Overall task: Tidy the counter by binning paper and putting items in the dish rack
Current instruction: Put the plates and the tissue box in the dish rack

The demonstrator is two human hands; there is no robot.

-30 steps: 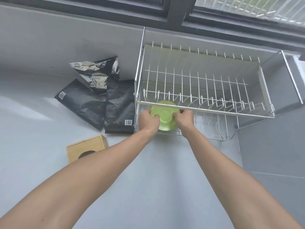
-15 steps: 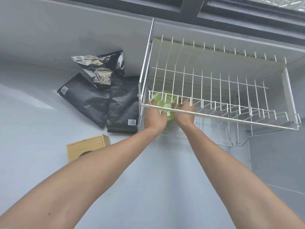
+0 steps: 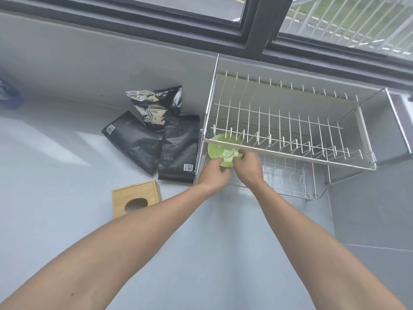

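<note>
A green plate (image 3: 221,148) stands on edge at the left end of the white wire dish rack (image 3: 288,156), half behind the upper tier's front rail. My left hand (image 3: 213,173) touches the plate's lower left rim. On the plate's lower right rim, my right hand (image 3: 248,167) has its fingers curled. Both hands sit under the upper tier, at the front of the lower tier. The plate's lowest edge is hidden by my fingers.
Black coffee bags (image 3: 156,142) and a crumpled foil bag (image 3: 152,106) lie left of the rack against the wall. A wooden tissue box (image 3: 136,198) sits on the grey counter (image 3: 67,198). A blue object (image 3: 9,95) is at the far left edge.
The plate has gone from between my hands in front of the rack into the rack's left end, standing more upright. My hands have drawn slightly back toward its lower rim.
</note>
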